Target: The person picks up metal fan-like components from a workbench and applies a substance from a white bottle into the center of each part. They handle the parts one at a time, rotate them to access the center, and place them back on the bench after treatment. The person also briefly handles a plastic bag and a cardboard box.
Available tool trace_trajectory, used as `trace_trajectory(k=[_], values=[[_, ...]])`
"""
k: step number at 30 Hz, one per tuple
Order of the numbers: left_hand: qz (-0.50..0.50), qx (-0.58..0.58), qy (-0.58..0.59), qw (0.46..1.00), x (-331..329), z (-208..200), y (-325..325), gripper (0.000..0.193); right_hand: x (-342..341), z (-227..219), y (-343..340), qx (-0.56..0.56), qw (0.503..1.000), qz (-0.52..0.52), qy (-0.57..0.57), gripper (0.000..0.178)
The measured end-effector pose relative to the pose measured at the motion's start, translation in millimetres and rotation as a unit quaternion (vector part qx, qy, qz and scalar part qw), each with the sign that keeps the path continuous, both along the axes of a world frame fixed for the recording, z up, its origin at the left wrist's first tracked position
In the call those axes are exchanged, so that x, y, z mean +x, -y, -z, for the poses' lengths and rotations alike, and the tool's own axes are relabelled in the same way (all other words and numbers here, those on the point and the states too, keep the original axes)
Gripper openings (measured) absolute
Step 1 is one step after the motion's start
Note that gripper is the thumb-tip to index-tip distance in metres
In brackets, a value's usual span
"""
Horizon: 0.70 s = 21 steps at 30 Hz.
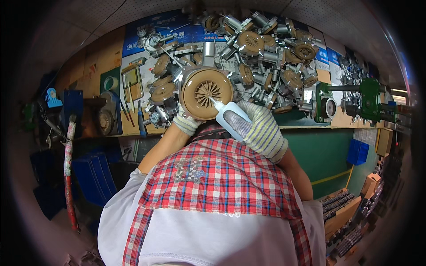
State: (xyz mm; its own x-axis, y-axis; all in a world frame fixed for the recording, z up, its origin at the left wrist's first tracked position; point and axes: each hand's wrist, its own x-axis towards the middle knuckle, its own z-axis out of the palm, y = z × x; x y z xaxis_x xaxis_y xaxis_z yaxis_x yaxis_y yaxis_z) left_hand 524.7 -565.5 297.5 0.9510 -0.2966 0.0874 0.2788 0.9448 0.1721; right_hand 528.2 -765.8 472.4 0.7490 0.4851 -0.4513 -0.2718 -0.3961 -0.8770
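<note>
In front of my chest is a metal pump-like part [207, 94] with a tan round face and a finned wheel at its centre. My left hand [188, 123], in a striped knit glove, grips it from the lower left; most of those fingers are hidden behind it. My right hand [267, 133], gloved alike, is wrapped round a pale squeeze bottle [230, 113]. The bottle tilts up to the left, its narrow nozzle [214, 102] at the lower right of the finned wheel. Whether the tip touches the wheel, I cannot tell.
Many similar metal parts [251, 43] with tan discs are heaped across the bench. Screwdrivers [127, 99] and a small tray [133, 80] lie left. A green fixture [323, 102] stands right, a blue fixture [116, 113] left. Blue bins [94, 175] sit below the bench.
</note>
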Motion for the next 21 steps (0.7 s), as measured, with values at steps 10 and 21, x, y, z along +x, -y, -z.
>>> trace_trajectory(k=[10,21], values=[[-0.084,0.248,0.004,0.965,14,4,-12,0.055,15,-17,-3,0.102,0.984,0.103,-0.105,0.042],[-0.175,0.253,-0.343,0.888,198,1,-160,0.071,36,-18,26,0.097,0.946,0.309,0.013,0.044]])
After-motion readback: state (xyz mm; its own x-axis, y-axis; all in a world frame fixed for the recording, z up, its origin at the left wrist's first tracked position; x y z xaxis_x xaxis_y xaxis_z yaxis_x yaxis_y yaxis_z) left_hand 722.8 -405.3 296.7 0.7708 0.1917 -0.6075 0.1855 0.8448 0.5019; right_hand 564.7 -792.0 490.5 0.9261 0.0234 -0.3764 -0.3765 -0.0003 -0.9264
